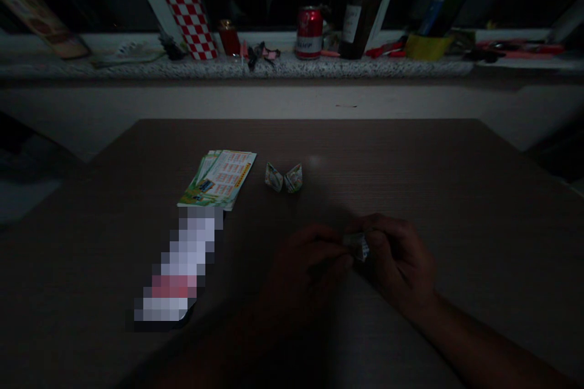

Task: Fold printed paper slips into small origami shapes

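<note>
A small folded piece of printed paper (356,244) is pinched between my two hands, low over the table's right middle. My left hand (305,261) grips its left side with thumb and fingers; the hand lies in deep shadow. On the other side, my right hand (401,261) has its thumb and curled fingers closed on the paper. Beyond my hands, two small folded paper pieces (274,177) with pointed tips stand side by side on the table. To their left lies a stack of printed cards (223,177), slightly fanned, with green edges and calendar-like print.
A phone-like object (177,267) with a pixelated lit face lies on the dark wooden table (114,194). On the granite windowsill (283,70) behind stand a red-and-white checkered bottle (191,24), a red can (309,33), a dark bottle (360,18) and small clutter.
</note>
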`<state>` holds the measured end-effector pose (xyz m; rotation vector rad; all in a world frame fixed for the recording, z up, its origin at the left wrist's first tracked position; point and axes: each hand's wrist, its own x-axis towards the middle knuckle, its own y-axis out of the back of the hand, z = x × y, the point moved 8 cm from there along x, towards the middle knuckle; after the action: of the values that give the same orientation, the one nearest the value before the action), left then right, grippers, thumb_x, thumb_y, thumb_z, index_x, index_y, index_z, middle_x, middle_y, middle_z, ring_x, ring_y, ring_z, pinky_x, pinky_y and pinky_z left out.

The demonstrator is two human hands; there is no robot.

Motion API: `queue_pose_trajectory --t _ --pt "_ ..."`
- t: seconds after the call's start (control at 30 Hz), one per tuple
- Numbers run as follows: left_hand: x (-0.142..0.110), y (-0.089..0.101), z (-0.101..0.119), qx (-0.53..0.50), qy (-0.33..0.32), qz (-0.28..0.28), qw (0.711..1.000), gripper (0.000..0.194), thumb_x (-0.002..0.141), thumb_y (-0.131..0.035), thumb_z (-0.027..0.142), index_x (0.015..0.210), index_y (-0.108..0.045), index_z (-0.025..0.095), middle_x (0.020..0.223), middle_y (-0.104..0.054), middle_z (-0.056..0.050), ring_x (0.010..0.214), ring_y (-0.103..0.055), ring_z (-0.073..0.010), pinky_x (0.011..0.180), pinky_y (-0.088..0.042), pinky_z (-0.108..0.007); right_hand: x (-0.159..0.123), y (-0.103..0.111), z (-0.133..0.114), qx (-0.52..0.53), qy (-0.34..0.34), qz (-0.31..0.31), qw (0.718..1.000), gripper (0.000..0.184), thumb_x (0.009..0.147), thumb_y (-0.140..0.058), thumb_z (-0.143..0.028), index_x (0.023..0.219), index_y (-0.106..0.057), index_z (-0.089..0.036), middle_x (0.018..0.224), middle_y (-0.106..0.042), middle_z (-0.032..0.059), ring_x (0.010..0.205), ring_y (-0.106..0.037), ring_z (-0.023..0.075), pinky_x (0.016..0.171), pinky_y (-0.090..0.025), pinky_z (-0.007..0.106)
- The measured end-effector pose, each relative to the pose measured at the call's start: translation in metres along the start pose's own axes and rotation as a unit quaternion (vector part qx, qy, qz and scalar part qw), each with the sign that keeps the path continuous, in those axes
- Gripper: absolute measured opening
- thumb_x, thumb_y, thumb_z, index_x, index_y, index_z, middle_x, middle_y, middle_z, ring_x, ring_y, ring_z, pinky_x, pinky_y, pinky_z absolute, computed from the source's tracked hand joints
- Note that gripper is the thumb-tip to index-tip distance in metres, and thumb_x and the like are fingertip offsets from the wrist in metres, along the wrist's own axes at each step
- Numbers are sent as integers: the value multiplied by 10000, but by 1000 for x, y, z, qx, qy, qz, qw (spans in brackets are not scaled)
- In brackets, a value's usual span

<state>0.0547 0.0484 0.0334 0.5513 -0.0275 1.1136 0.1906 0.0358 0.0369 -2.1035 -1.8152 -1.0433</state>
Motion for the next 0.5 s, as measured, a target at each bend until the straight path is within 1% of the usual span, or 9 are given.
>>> queue_pose_trajectory --t 0.03,0.1,0.23,0.33,0.4,0.5 --pt "0 1 -1 -4 7 5 1000 139 874 -585 190 889 -714 141 946 -651 -67 849 -627 -145 758 -479 -232 0 0 0 0 2 1 1000 156 931 -476 -144 1007 -571 -242 833 -681 24 716 -644 157 615 -507 275" --pt "0 0 -2 -10 15 1 1000 135 876 -582 181 888 -711 142 949 -647 -61 853 -625 -141 757 -475 -224 0 0 -2 -1 14 -4 1000 175 927 -471 -127 1016 -569 -241 830 -673 27 715 -639 158 609 -507 276" --pt "-1 -5 3 -23 3 -28 999 160 896 -536 162 924 -693 156 980 -625 -54 896 -609 -143 795 -467 -230 2 -4 -7 -19 39 -30 999 191 911 -467 -102 1003 -563 -239 820 -663 32 703 -640 159 595 -511 272" --pt "-2 -9 4 -30 -1 -44 999 164 894 -526 149 951 -679 158 1030 -612 -60 954 -596 -154 840 -461 -245 2 -4 -9 -32 47 -32 998 195 907 -467 -96 1004 -559 -238 802 -659 29 699 -643 159 598 -515 269" --pt "-2 -10 3 -30 -1 -45 999 160 880 -545 151 977 -672 154 1061 -601 -69 986 -588 -164 863 -462 -257 1 -5 -8 -48 47 -34 997 197 910 -466 -97 1006 -568 -235 801 -662 32 706 -645 158 610 -519 269" --pt "-2 -9 0 -13 1 -30 999 176 842 -618 185 1007 -670 154 1070 -600 -72 991 -589 -171 866 -469 -264 1 -6 -6 -48 36 -36 998 190 915 -468 -105 1003 -578 -232 805 -666 32 721 -647 158 620 -521 268"
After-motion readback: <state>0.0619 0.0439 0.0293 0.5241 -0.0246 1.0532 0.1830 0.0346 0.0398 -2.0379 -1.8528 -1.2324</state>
